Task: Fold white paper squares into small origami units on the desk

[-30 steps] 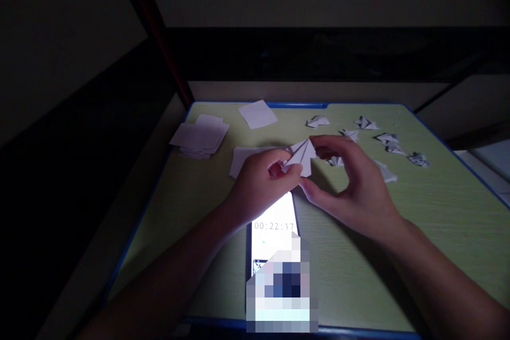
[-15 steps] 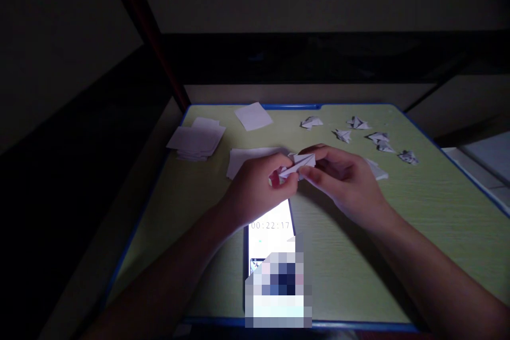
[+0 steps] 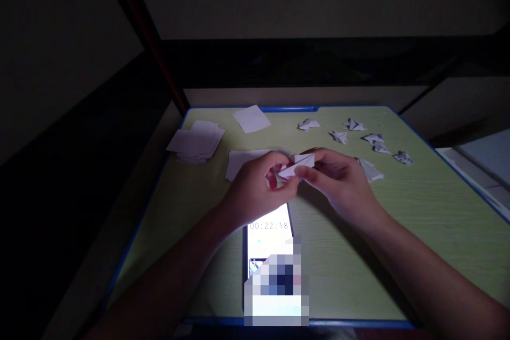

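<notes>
A small piece of folded white paper (image 3: 303, 161) is held between my two hands above the middle of the table. My left hand (image 3: 257, 186) pinches its left end, thumb and fingers curled around it. On the other side, my right hand (image 3: 346, 180) grips the paper with the thumb pressed on its near face and the fingers behind. Below my left hand lies a lit phone (image 3: 269, 223) showing a running timer, its lower part blurred out. Behind the left hand, white paper sheets (image 3: 243, 160) are partly covered.
Loose paper squares (image 3: 195, 141) are stacked at the left, and a single square (image 3: 252, 119) lies at the back. Several folded paper figures (image 3: 354, 124) sit at the back right. Another folded paper (image 3: 370, 170) rests beside my right hand. The green table (image 3: 398, 234) has a blue rim.
The right thumb has shifted slightly left along the folded paper. The timer has moved on by one second, and the view has tilted a little. Both hands keep their hold.
</notes>
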The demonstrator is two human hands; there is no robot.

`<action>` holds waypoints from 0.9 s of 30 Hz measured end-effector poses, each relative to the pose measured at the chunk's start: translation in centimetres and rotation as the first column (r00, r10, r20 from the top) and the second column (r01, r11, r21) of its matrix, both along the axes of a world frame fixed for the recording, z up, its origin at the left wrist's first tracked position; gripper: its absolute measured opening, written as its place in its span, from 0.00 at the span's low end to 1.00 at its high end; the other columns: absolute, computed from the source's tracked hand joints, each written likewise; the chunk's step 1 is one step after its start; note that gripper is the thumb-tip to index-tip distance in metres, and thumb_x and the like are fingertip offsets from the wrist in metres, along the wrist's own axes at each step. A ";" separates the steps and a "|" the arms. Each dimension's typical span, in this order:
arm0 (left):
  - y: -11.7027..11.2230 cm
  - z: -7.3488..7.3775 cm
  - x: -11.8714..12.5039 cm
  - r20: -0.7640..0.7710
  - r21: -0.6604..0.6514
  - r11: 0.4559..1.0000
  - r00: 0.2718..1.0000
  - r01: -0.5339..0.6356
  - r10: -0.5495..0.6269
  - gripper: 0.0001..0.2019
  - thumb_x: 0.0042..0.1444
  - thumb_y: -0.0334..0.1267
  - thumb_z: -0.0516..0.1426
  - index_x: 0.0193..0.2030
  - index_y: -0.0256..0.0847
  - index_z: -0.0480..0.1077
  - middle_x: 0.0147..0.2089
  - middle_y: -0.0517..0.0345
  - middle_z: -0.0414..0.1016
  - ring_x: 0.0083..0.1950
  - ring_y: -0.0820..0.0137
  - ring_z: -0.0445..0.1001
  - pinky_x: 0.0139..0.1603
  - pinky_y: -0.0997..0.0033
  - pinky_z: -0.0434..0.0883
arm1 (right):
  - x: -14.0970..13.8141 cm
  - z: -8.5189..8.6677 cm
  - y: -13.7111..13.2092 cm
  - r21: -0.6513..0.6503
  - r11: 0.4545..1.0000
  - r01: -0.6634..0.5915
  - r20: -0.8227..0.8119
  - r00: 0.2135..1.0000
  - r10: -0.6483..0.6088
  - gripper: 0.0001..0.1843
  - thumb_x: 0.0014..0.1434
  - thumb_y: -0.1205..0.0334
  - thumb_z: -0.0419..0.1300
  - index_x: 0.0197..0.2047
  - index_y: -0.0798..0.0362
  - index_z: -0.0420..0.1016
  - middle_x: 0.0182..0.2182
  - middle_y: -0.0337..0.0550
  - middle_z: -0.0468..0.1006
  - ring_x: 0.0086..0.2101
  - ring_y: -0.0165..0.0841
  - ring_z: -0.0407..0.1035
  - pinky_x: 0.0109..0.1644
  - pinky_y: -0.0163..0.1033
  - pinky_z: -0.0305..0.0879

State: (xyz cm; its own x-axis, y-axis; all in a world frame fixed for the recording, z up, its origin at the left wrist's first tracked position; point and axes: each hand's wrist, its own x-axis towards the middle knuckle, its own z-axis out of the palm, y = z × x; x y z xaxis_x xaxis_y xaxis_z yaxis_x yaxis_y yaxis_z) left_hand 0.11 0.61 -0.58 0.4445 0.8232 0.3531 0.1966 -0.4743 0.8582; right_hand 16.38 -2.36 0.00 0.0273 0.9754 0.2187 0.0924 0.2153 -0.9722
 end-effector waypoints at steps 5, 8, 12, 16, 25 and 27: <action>0.1 0.3 0.1 0.057 -0.129 0.991 0.998 0.030 -0.022 0.04 0.51 0.34 0.57 0.29 0.37 0.66 0.23 0.64 0.67 0.23 0.79 0.62 0.22 0.79 0.61 | -0.2 -0.4 0.1 0.007 1.000 0.024 -0.069 0.997 -0.023 0.05 0.49 0.63 0.68 0.27 0.52 0.74 0.25 0.37 0.77 0.26 0.28 0.70 0.31 0.36 0.66; 0.3 0.1 0.2 0.091 -0.208 0.978 0.996 0.031 -0.012 0.05 0.51 0.35 0.57 0.29 0.38 0.65 0.22 0.64 0.65 0.23 0.78 0.63 0.21 0.78 0.60 | -0.2 -0.5 0.2 0.021 1.000 0.022 -0.077 0.997 -0.021 0.06 0.48 0.63 0.69 0.28 0.51 0.74 0.25 0.36 0.77 0.27 0.28 0.70 0.31 0.36 0.67; 0.4 -0.3 0.2 0.077 -0.183 0.983 0.997 0.004 0.010 0.05 0.52 0.36 0.58 0.30 0.38 0.65 0.22 0.64 0.65 0.23 0.78 0.62 0.21 0.78 0.59 | -0.2 -0.6 0.2 0.032 0.999 0.018 -0.054 0.998 -0.016 0.06 0.49 0.63 0.68 0.29 0.51 0.74 0.26 0.37 0.77 0.27 0.29 0.71 0.32 0.36 0.68; 0.4 -0.6 0.1 0.029 -0.089 0.996 0.999 -0.012 0.014 0.03 0.52 0.35 0.57 0.31 0.38 0.67 0.24 0.63 0.68 0.24 0.78 0.63 0.23 0.78 0.61 | -0.3 -0.6 0.2 0.019 1.000 0.014 -0.056 0.998 -0.013 0.07 0.48 0.65 0.68 0.32 0.51 0.76 0.29 0.38 0.80 0.28 0.30 0.72 0.34 0.38 0.69; 0.4 -0.6 0.2 0.074 -0.133 0.991 0.997 -0.018 0.028 0.04 0.52 0.35 0.58 0.32 0.37 0.67 0.25 0.63 0.68 0.24 0.78 0.64 0.23 0.78 0.61 | -0.3 -0.3 0.1 -0.043 0.998 0.042 -0.053 0.998 -0.044 0.07 0.46 0.64 0.70 0.28 0.52 0.76 0.24 0.36 0.77 0.25 0.28 0.69 0.29 0.34 0.64; 0.4 -0.4 0.3 0.108 -0.190 0.982 0.994 -0.011 0.032 0.05 0.52 0.36 0.58 0.32 0.37 0.67 0.26 0.61 0.70 0.25 0.77 0.66 0.24 0.77 0.62 | -0.3 -0.4 0.1 -0.055 0.997 0.045 -0.064 0.997 -0.048 0.06 0.47 0.63 0.69 0.28 0.52 0.76 0.24 0.36 0.77 0.25 0.28 0.69 0.29 0.34 0.64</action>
